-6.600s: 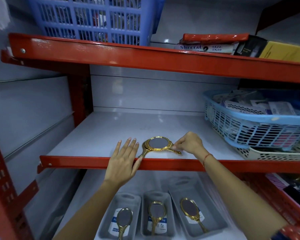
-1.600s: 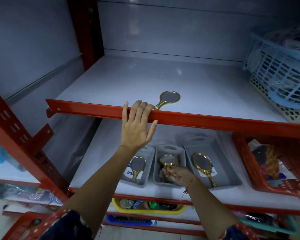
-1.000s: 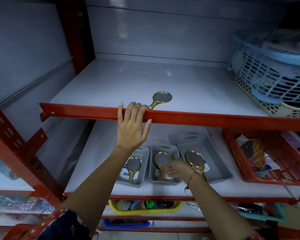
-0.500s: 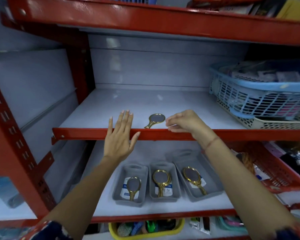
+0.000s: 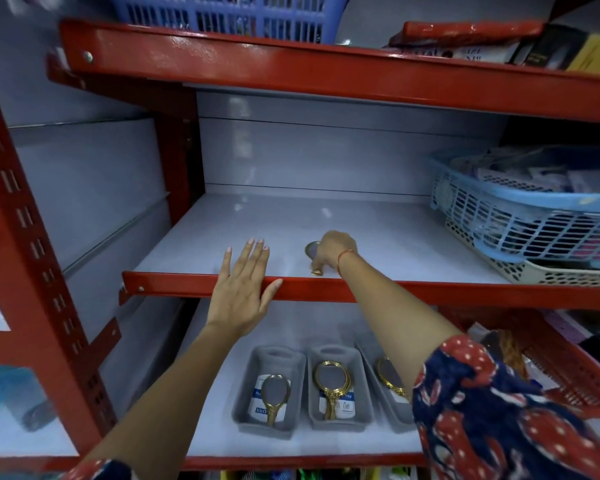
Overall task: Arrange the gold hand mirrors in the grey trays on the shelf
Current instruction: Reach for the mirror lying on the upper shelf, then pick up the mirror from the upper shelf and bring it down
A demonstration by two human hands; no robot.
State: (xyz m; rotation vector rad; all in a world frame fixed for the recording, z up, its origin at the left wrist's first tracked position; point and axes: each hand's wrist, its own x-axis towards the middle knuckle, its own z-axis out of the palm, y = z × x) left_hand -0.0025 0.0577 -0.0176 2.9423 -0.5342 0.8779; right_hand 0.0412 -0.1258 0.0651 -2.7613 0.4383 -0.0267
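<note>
Right hand [image 5: 333,250] now covers mirror [image 5: 311,251] — gripping

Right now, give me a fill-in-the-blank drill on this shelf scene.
The right hand closes over a gold hand mirror on the ____ shelf.
The left hand rests flat on the shelf's ____ front rail.
The grey plastic trays number ____.

Missing: middle; red; three

tray labels [image 5: 262,396] blurred, nothing legible
</note>
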